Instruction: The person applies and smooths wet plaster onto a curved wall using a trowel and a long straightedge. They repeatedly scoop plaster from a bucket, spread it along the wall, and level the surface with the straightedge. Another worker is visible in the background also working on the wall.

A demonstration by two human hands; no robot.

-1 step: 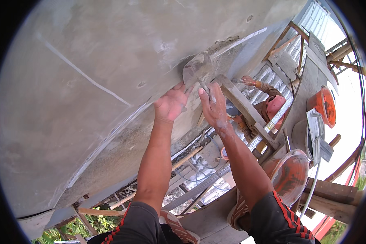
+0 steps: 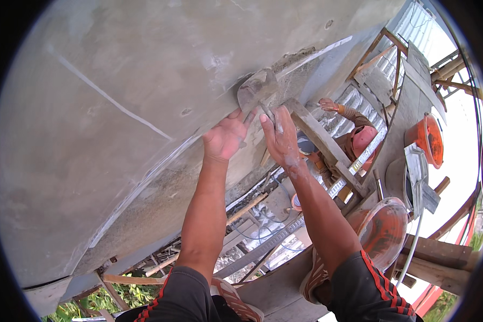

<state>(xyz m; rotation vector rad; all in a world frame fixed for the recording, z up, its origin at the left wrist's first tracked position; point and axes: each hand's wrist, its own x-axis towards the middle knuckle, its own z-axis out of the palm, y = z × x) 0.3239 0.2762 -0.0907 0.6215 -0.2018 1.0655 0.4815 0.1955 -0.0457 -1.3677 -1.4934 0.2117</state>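
The trowel [image 2: 256,92] has its grey blade against the plastered wall [image 2: 118,129], close to the lower edge of the smooth plaster. My right hand [image 2: 280,137] is closed round the trowel's handle, thumb along it and grey mortar on the skin. To the left, my left hand [image 2: 224,138] is raised with its palm partly showing and its fingers curled. A narrow dark grey thing [image 2: 249,118] shows between those fingers, too hidden to name. Just above the blade, a rough patch [image 2: 298,55] breaks the smooth plaster.
A wooden beam [image 2: 319,134] runs close to my right hand. Below it, a co-worker in a pink hard hat [image 2: 364,138] reaches toward the wall. Orange buckets [image 2: 428,140] and a mortar-stained basin [image 2: 383,228] stand at the right. My feet are on a plank [image 2: 276,292].
The trowel blade has shifted slightly left along the wall, my right hand moving a little with it. My left hand stays nearly in place.
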